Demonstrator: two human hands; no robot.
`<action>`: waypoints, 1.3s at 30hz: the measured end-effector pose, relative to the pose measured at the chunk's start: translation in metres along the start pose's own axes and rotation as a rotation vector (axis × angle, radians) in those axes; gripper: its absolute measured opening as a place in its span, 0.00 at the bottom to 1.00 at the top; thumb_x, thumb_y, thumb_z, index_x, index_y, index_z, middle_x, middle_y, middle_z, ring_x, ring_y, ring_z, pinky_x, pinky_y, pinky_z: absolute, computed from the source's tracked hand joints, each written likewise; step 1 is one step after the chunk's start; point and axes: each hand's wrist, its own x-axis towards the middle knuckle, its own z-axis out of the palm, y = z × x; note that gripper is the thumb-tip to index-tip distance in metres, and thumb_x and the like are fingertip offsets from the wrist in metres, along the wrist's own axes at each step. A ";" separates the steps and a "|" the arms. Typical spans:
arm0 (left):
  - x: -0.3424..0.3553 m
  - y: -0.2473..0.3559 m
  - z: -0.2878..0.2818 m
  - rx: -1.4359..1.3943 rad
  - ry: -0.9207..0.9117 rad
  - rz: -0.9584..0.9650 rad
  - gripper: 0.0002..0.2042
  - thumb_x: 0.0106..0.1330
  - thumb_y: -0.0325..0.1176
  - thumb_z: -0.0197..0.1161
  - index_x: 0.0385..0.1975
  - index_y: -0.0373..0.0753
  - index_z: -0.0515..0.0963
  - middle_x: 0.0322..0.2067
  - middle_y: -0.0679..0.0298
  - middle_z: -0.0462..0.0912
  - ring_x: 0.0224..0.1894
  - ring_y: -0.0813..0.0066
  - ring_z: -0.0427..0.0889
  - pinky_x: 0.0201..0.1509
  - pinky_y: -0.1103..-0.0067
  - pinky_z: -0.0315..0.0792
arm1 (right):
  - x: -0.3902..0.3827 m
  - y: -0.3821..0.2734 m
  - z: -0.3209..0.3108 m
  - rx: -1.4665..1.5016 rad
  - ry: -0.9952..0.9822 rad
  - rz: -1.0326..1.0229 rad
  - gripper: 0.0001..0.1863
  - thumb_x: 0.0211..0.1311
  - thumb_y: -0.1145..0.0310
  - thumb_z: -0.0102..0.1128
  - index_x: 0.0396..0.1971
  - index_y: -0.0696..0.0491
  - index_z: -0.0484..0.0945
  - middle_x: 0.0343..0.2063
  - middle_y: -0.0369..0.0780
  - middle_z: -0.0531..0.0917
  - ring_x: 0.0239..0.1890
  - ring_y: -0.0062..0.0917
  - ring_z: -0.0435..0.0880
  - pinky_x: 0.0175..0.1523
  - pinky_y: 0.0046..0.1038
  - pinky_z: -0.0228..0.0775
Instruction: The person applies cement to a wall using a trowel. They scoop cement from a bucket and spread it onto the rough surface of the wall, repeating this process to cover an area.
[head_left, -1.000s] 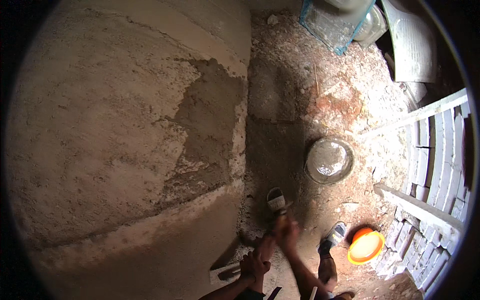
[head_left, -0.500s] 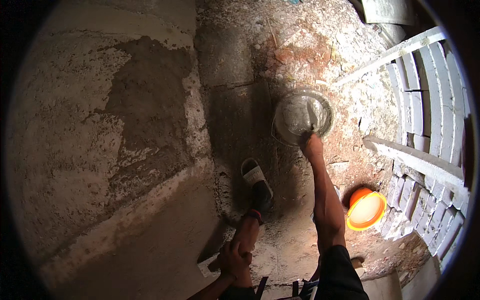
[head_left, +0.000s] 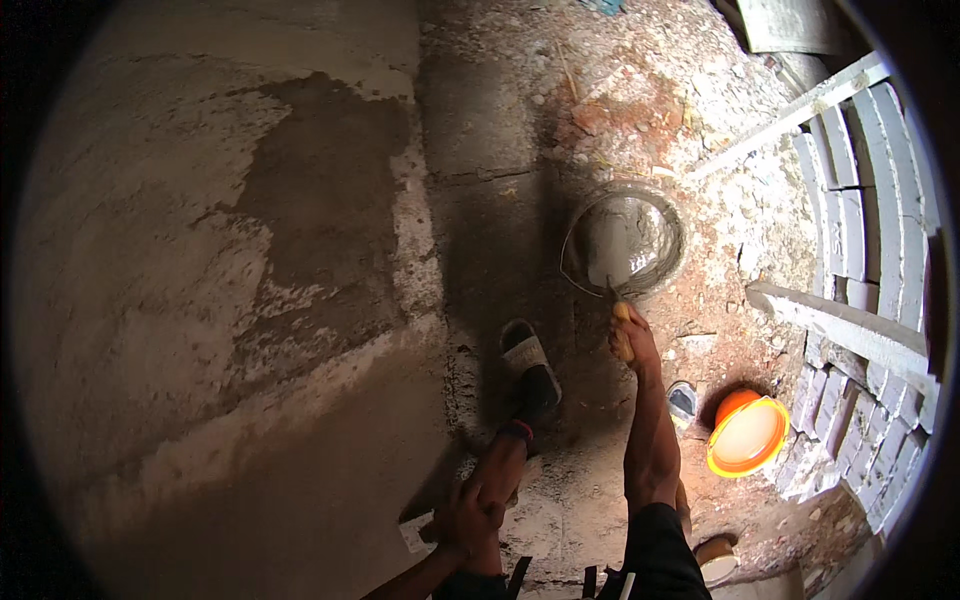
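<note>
Left hand, clasped around the person's left lower leg, a pale flat tool just beside; orange bucket, one, to the right. Right hand, well apart from the left, closed on the yellow handle of a trowel, its blade over grey wet mix within a round bucket. Farther, at left: dark patch on a rough surface.

right grip | drawn back from bucket | trowel handle (yellowish) now showing
</note>
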 end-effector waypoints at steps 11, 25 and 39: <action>-0.066 0.009 0.005 0.076 0.073 0.033 0.26 0.53 0.47 0.60 0.51 0.40 0.73 0.50 0.49 0.71 0.53 0.46 0.71 0.51 0.54 0.71 | -0.144 -0.081 0.046 -0.054 -0.122 -0.276 0.32 0.56 0.76 0.60 0.63 0.48 0.66 0.26 0.31 0.76 0.19 0.14 0.74 0.20 0.16 0.66; -0.064 -0.020 0.031 0.171 -0.171 0.000 0.30 0.52 0.47 0.59 0.56 0.38 0.72 0.53 0.45 0.71 0.55 0.46 0.70 0.52 0.49 0.69 | -0.185 0.068 0.129 -0.665 0.826 -0.889 0.26 0.60 0.73 0.62 0.58 0.62 0.68 0.48 0.45 0.78 0.49 0.30 0.76 0.57 0.31 0.68; -0.110 -0.071 0.106 -0.038 0.058 -0.111 0.27 0.51 0.53 0.63 0.46 0.40 0.77 0.50 0.46 0.73 0.45 0.50 0.75 0.38 0.55 0.72 | -0.224 0.147 0.290 -0.611 -0.007 -0.572 0.35 0.63 0.68 0.61 0.68 0.55 0.57 0.44 0.48 0.79 0.38 0.32 0.82 0.40 0.31 0.75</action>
